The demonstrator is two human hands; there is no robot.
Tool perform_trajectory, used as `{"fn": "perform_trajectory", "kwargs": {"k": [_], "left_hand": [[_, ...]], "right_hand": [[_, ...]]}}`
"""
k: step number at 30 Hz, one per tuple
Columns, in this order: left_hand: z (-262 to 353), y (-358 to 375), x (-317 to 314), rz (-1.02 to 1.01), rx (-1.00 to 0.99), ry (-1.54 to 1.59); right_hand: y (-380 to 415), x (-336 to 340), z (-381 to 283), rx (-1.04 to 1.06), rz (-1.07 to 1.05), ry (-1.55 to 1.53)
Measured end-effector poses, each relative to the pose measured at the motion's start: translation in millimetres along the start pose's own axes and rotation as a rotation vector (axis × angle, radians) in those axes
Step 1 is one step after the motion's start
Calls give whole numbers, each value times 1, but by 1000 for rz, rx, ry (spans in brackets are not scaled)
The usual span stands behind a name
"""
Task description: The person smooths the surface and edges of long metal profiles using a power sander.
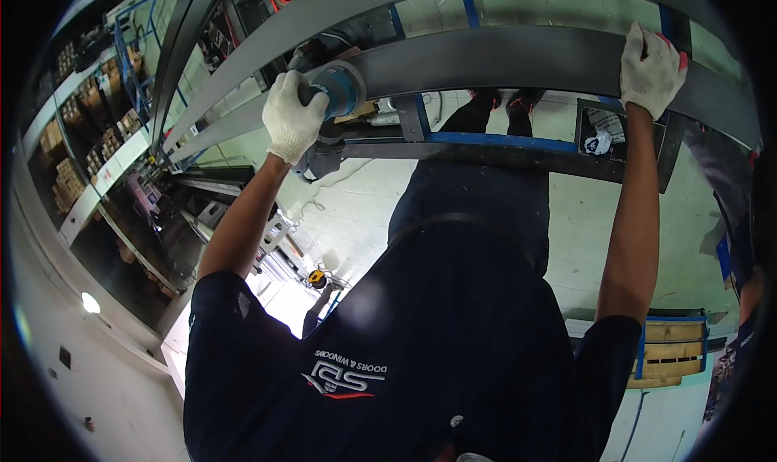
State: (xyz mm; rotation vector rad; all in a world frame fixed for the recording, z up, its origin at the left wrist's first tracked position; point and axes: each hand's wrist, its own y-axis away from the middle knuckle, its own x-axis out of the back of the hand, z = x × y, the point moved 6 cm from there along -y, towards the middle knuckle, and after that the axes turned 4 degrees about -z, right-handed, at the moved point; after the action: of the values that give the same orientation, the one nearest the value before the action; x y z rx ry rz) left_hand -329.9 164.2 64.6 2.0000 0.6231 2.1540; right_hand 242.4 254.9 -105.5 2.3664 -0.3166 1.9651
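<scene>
My left hand [293, 120], in a white knit glove, is closed around a blue power sander [340, 90]. The sander's round pad is against a long grey metal bar [494, 57] that runs across in front of me. Farther right, my right hand [652, 69], in a white glove with red showing at its edge, grips the same bar with fingers bent over it. Part of the sander's body is hidden behind my left hand.
More long grey bars [283, 37] lie beyond. A blue-and-black support frame [502, 142] stands before my legs, holding a black tray [591, 122] with crumpled material. Shelves with boxes [81, 171] are at left, a wooden pallet [672, 345] at lower right. Another person [740, 219] is at the right edge.
</scene>
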Motion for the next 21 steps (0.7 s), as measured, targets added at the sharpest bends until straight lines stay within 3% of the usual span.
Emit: {"fn": "perform_trajectory", "kwargs": {"k": [13,14,21], "left_hand": [[131,2,-7,-7,-239,-108],[140,4,-8,25,-287,-96],[225,3,-11,57,-433,-167]], "right_hand": [[-2,1,-3,47,73,17],[1,40,-29,33,236,-134],[0,38,-28,6,168,-164]]}}
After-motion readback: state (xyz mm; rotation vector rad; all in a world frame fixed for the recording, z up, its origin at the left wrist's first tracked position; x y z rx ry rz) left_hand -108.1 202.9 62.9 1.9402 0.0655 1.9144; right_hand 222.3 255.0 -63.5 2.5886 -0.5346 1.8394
